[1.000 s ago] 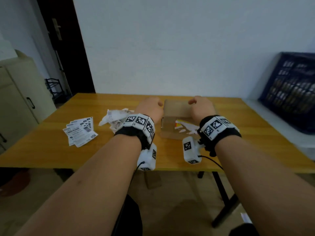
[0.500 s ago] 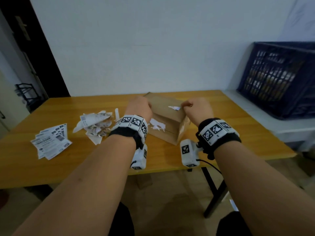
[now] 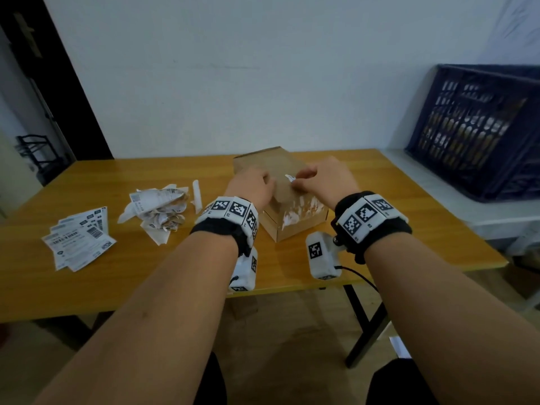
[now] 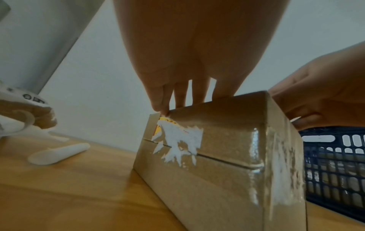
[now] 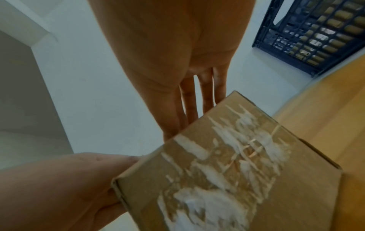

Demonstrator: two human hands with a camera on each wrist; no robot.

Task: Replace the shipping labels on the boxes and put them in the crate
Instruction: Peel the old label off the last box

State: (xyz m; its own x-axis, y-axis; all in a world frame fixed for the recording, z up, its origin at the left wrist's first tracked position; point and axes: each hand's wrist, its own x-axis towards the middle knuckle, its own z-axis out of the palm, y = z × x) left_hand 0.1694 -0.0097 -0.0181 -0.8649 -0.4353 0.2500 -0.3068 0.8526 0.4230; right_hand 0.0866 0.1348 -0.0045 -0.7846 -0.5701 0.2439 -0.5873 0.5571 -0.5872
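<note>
A brown cardboard box [image 3: 295, 220] stands on the wooden table [image 3: 146, 273], with torn white label residue on its near faces [image 4: 177, 140] [image 5: 227, 171]. My left hand [image 3: 252, 185] grips the box's top left corner, thumb and fingers wrapped round the edge [image 5: 59, 179]. My right hand [image 3: 324, 178] reaches over the top and pinches a small white label scrap [image 3: 290, 178] that sticks up from the top face. The dark blue crate [image 3: 479, 130] stands on a white ledge to the right of the table.
A fan of fresh printed labels [image 3: 77, 238] lies at the table's left. Beside it sit a heap of torn label pieces [image 3: 157, 206] and a rolled white strip [image 3: 197, 195]. The table's front edge runs just below my wrists.
The box has been tipped up and turned, so its residue-covered side faces me. My right hand has moved to the top face and taken hold of a label scrap.
</note>
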